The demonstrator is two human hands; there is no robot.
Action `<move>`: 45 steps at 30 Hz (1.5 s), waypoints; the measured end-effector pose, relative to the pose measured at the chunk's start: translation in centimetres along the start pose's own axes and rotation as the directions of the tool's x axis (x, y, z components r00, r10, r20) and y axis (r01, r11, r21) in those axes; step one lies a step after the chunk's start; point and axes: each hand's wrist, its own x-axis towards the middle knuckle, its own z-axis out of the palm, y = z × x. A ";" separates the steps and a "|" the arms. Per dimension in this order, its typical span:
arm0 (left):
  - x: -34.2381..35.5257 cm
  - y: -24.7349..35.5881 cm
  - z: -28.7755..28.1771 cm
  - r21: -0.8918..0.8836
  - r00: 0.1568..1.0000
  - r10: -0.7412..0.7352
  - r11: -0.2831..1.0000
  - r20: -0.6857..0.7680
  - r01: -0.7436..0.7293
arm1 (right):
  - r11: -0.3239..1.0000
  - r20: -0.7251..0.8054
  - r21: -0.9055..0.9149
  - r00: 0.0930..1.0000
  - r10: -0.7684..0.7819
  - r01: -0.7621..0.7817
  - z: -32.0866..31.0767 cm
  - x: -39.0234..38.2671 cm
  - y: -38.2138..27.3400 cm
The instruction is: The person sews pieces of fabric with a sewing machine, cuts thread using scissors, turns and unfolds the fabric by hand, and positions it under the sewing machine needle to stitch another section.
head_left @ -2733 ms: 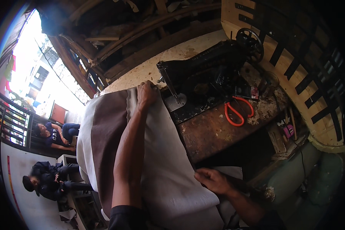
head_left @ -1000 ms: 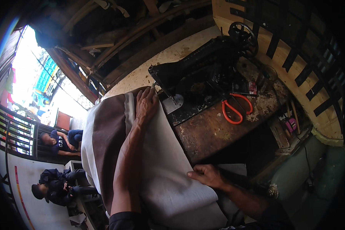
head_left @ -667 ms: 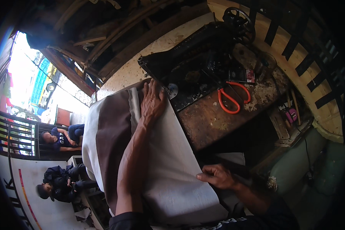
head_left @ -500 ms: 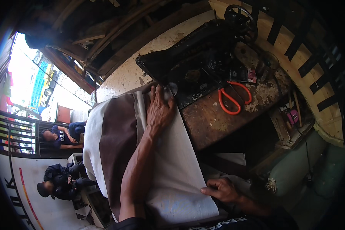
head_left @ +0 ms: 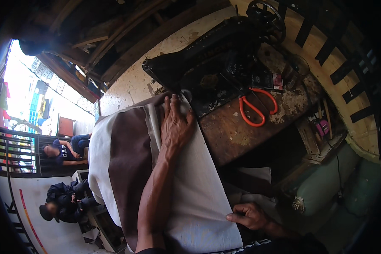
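My left hand [head_left: 178, 125] lies flat on a large piece of brown and pale grey fabric [head_left: 199, 178], its fingers stretched toward the needle end of a black sewing machine [head_left: 211, 59]. A seam between the brown and grey parts runs beside that hand. At the lower right, my right hand [head_left: 249, 216] is closed on the fabric's right edge, with the thumb on top and the fingers curled. The fabric's far end reaches the machine's foot, where the needle is hard to make out. Orange-handled scissors [head_left: 253, 112] rest on the machine's bed, right of my left hand.
The worn wooden table [head_left: 224, 142] carries the machine and a small dark packet [head_left: 277, 81]. An open drawer [head_left: 321, 148] with a pink object juts out at the right, above a greenish roll [head_left: 326, 186]. Two people sit at the far left, near a dark railing [head_left: 15, 150].
The view has shifted slightly, so the machine appears further left. Both hands keep their places on the fabric, with at most a small shift.
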 end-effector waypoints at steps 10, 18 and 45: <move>-0.2 0.5 -0.3 -0.031 0.999 -0.047 0.998 0.013 0.047 | 0.855 0.278 -0.481 0.959 -0.059 0.193 -4.1 3.1 -5.6; -0.6 -0.2 -0.1 -0.039 0.999 0.038 0.998 -0.038 -0.039 | 0.491 -0.250 -0.814 0.577 -0.778 0.309 -6.8 22.5 -16.6; -0.4 -2.7 1.5 0.025 0.982 0.183 0.983 -0.048 -0.182 | 0.267 -0.090 -0.919 0.506 -0.858 0.290 -6.9 27.3 -13.2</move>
